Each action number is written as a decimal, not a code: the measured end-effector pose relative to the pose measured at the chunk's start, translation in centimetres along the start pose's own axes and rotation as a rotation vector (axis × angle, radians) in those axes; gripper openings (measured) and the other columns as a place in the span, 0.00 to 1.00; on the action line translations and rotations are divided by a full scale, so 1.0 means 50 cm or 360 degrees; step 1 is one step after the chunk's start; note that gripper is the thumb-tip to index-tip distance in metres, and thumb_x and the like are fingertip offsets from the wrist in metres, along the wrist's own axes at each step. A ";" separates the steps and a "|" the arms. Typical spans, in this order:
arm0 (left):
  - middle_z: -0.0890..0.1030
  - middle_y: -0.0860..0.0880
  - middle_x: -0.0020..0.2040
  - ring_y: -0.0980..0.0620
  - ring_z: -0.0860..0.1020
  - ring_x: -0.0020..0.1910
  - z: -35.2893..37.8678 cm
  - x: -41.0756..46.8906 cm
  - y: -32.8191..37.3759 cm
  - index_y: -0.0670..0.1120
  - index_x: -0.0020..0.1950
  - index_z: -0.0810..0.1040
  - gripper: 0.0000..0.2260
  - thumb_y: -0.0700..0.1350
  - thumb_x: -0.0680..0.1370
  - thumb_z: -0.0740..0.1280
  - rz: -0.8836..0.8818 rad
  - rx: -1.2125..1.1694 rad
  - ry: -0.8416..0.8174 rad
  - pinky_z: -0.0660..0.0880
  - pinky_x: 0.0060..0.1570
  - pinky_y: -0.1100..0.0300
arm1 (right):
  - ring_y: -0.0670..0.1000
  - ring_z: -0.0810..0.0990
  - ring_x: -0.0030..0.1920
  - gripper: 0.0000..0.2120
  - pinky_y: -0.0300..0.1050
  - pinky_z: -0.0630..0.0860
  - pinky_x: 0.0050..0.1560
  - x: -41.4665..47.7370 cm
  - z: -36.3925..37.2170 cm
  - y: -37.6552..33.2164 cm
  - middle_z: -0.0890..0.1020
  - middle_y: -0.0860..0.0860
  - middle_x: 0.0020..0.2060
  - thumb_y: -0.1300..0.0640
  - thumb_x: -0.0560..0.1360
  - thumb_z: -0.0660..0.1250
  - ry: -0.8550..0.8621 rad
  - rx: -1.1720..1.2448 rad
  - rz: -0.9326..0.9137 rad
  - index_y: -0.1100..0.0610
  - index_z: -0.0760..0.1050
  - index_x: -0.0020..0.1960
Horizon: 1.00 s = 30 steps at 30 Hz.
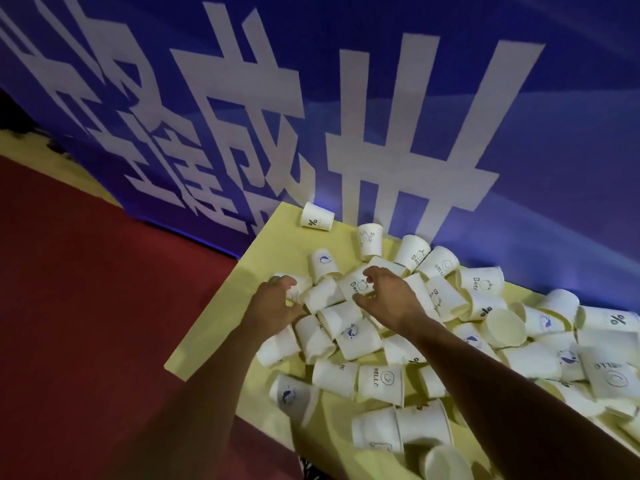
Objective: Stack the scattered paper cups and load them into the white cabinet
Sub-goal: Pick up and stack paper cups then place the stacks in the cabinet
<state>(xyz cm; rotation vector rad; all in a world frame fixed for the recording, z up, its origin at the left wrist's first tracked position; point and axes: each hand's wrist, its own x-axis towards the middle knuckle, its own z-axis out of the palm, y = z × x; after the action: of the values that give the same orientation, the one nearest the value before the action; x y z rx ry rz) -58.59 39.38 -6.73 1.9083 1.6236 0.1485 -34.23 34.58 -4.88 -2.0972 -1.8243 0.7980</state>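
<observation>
Several white paper cups [381, 379] with blue and black prints lie tumbled on a yellow table [277, 244]. Most lie on their sides; a few stand upside down. My left hand [273, 303] is at the pile's left edge, with fingers and thumb curled round a cup [300, 285] lying there. My right hand [386, 294] reaches into the pile's middle, and its thumb and fingers curl round a cup printed "Be" [355, 285]. The white cabinet is out of view.
A blue banner [346, 98] with large white characters stands right behind the table's far edge. Red carpet [86, 306] covers the floor to the left. One cup with a "%" mark [317, 217] lies apart near the table's far corner. Cups spread on to the right edge of view.
</observation>
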 end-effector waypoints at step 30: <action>0.73 0.55 0.64 0.48 0.66 0.65 -0.009 0.242 -0.139 0.57 0.68 0.70 0.30 0.42 0.67 0.70 0.0041 0.0136 -0.0156 0.63 0.60 0.52 | 0.58 0.76 0.56 0.28 0.52 0.71 0.58 0.280 0.159 -0.097 0.78 0.57 0.56 0.40 0.74 0.67 0.0142 -0.0346 0.0320 0.60 0.71 0.63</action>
<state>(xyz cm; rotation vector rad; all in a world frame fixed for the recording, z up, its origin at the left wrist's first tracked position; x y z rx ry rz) -61.85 51.06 -13.61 1.9694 1.5631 -0.0039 -41.70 47.74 -12.21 -2.4410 -1.7416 0.5594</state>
